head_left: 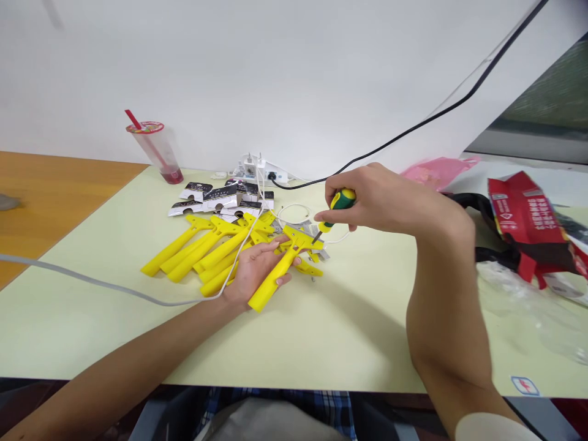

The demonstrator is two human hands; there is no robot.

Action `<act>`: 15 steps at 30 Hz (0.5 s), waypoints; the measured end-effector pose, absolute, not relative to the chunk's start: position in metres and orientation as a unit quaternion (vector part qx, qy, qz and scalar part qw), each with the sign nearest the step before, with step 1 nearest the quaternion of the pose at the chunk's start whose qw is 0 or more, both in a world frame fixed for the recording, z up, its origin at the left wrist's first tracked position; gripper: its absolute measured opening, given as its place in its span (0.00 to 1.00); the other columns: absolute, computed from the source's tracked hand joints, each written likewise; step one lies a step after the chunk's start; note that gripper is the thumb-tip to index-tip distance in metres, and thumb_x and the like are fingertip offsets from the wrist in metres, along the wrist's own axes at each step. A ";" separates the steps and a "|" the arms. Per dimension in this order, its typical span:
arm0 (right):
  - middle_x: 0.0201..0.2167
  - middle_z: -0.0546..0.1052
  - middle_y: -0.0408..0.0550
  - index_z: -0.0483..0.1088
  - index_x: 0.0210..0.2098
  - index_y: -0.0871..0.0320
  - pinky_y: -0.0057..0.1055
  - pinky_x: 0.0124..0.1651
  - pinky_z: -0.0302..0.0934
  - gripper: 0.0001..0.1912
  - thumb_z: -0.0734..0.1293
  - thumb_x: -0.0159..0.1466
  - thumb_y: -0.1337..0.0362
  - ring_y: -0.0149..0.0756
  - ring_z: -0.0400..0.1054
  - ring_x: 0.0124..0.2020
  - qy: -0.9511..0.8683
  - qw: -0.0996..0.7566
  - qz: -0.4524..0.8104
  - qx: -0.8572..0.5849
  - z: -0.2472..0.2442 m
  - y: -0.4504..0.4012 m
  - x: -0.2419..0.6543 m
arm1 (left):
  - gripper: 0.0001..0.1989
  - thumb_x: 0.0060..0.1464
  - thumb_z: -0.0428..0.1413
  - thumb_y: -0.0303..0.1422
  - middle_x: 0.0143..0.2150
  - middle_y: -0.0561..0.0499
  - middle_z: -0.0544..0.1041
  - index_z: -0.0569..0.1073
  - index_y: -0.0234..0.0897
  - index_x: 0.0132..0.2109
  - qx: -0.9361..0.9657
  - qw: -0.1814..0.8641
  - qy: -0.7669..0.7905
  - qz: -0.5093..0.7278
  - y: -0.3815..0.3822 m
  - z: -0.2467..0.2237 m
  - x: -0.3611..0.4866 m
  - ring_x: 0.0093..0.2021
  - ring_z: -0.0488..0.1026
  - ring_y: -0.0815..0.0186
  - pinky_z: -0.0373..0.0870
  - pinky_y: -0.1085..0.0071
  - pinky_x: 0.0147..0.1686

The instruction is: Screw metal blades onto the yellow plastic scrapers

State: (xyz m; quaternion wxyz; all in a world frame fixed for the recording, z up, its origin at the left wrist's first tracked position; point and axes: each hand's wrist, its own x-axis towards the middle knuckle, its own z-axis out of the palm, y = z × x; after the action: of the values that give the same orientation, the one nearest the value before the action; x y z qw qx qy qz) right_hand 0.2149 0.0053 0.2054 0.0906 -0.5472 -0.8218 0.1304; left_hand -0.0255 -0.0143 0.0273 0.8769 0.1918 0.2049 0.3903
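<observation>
Yellow plastic T-shaped handle (274,277) sits across the left hand (252,272), fingers wrapped around it, its long axis slanting away from the body and rightward, so its crossbar lies just ahead of the left fingertips and nearer the right hand (362,199). That hand closes firmly around a green-and-yellow screwdriver (342,199), whose metal tip (315,237) meets the crossbar. Beyond the left hand, more yellow handles (193,251) lie heaped on the tabletop (92,324).
</observation>
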 end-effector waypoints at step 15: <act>0.28 0.80 0.45 0.78 0.41 0.53 0.35 0.32 0.57 0.21 0.76 0.65 0.42 0.38 0.73 0.26 -0.795 0.020 0.136 -0.591 0.207 0.002 0.212 | 0.19 0.62 0.58 0.33 0.55 0.37 0.79 0.70 0.39 0.59 0.201 0.872 0.209 0.393 -0.015 0.028 -0.025 0.39 0.81 0.60 0.67 0.75 0.19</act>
State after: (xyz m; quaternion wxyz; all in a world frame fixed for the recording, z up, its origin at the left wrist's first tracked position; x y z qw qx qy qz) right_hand 0.2117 0.0021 0.2067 0.0196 -0.5907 -0.7951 0.1364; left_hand -0.0252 -0.0145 0.0277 0.8723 0.2014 0.2093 0.3934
